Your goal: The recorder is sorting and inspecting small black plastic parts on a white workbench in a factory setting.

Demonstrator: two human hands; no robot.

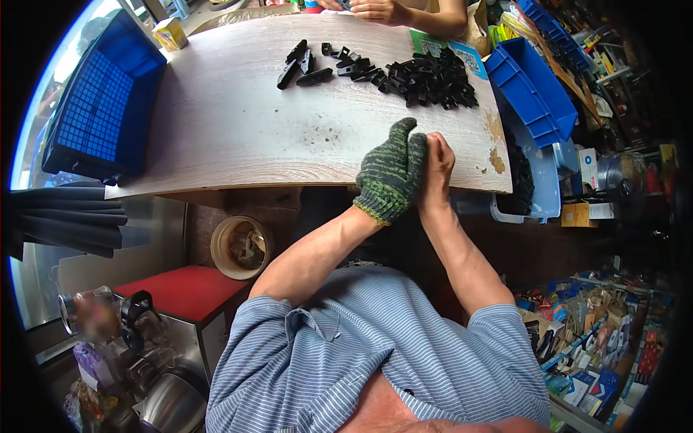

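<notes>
My left hand (390,167) wears a dark green and black striped knit glove. Two of its gloved digits point up and away from me with a small gap between them, and I see nothing in the hand. My bare right hand (436,167) presses against the glove's right side, its fingers curled. What lies between the two hands is hidden. Both are over the table's near edge. Beyond them lies a heap of small black plastic pieces (433,78), with a looser trail (354,66) running left. Several longer black pieces (306,66) lie at the trail's left end.
A blue basket (94,105) stands at the pale table's (216,123) left edge, near a small yellow box (170,34). Another person's hand (379,11) is across the table. Blue bins (530,90) sit at right, a round bucket (242,247) below left.
</notes>
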